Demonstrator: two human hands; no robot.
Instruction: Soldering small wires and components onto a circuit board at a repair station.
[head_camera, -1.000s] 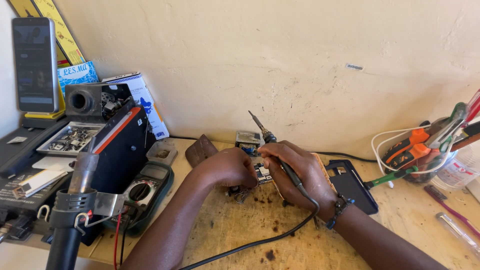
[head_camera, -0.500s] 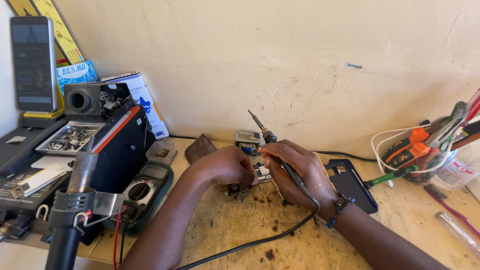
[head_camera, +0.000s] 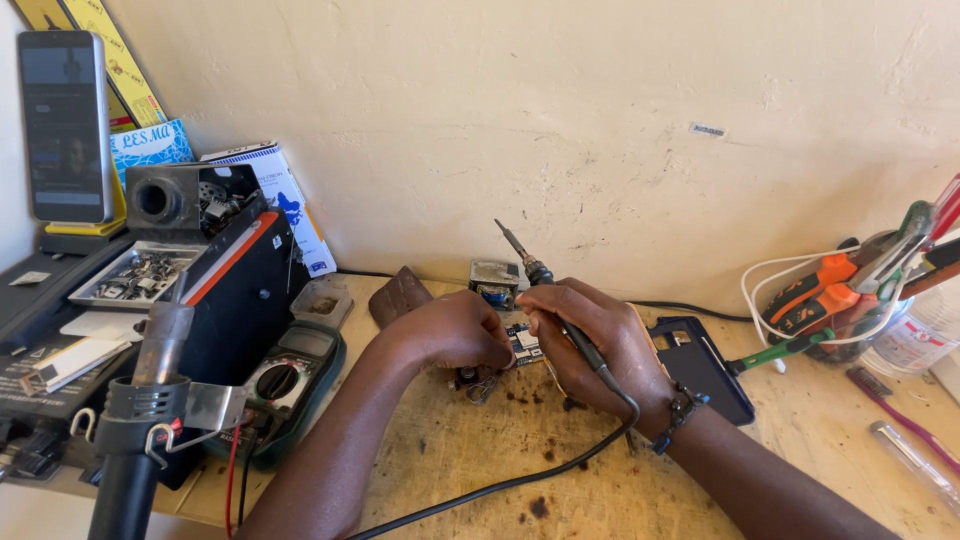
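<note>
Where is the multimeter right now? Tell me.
In the head view, the green-cased multimeter lies at the left of the wooden bench, beside the black-and-orange case and left of the left hand.

The circuit board (head_camera: 524, 344) lies on the workbench (head_camera: 800, 440) between both hands; the multimeter (head_camera: 285, 385) sits left, the phone case (head_camera: 700, 365) right, the small tin (head_camera: 495, 281) apparently behind.

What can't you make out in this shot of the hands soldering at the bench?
Head view:
- Circuit board: mostly hidden by the left hand and right hand.
- Soldering iron: grip buried in the right hand.
- Tool cup: cut off by the right edge.
- Parts tray: contents too small.
</note>
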